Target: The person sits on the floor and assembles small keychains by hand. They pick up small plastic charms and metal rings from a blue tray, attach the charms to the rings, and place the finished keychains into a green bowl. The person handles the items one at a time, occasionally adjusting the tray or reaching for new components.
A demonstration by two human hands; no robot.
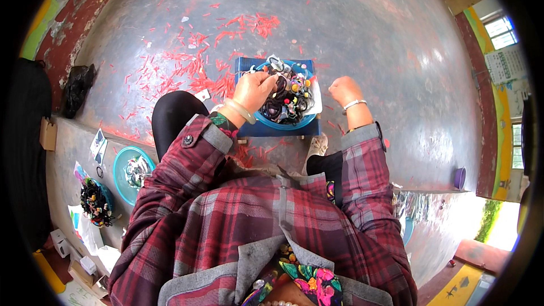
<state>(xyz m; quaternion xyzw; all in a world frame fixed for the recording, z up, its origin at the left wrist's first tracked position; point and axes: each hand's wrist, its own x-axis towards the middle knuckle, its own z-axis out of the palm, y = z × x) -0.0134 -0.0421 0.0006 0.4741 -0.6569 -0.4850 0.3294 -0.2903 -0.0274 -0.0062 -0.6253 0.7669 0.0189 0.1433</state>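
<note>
A blue basin (283,127) stands on a low blue stool or small table (247,130) in front of me. It is heaped with what look like black elastic hair ties (290,99), many with coloured beads. My left hand (255,89) is over the basin's left edge, its fingers closed in a pinch beside the pile; what they hold is too small to make out. Off to the right of the basin, my right hand (345,92) is curled closed above the floor, and anything inside it is hidden. A white card or sheet (316,97) lies between the basin and that hand.
Red scraps (198,68) litter the floor beyond and left. At my left are a turquoise basin (119,177) with white bundles, another pile of beaded ties (95,201) and a black bag (78,89). A purple bucket (459,177) stands far right.
</note>
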